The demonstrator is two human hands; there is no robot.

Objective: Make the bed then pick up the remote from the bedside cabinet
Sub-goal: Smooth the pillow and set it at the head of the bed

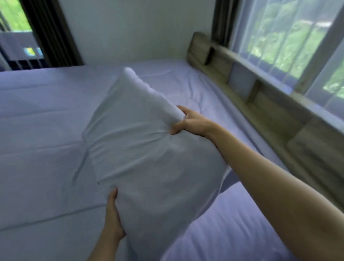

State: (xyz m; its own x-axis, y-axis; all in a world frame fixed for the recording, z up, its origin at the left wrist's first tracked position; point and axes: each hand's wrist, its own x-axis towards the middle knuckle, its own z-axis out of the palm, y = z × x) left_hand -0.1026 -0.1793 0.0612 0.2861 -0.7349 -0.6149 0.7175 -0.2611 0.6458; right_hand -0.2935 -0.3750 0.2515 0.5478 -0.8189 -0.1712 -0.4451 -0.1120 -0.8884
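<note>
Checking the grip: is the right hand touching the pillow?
Touching. The head view shows the right hand gripping a bunched fold of the pillow.

The left hand (113,219) and right hand (191,121) are bare, and so are the left forearm (95,260) and right forearm (284,183) (the right shows more length, reaching the near right corner).
</note>
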